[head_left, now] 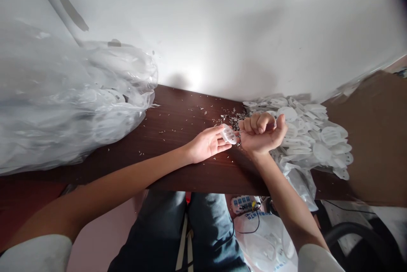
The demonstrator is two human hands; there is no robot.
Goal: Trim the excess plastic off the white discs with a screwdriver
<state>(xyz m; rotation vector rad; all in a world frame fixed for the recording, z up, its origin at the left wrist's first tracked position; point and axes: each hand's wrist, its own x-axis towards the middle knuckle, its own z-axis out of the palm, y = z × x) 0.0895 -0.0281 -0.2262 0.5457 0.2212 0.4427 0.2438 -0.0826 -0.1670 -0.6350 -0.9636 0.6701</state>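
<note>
The left hand (206, 145) pinched a slotted plastic piece (228, 135) over the worktop (181, 121), long axis slanting rightward toward the right hand (261, 133), whose grip clasped, apparently, a thin pick (239, 131).

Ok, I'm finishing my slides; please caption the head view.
Left hand holding a white piece, right hand curled close by, over a brown table strewn with small bits.

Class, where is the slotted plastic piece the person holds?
In the head view, the slotted plastic piece is just right of centre, at the fingertips of the left hand, with the right hand close on its right.
</note>
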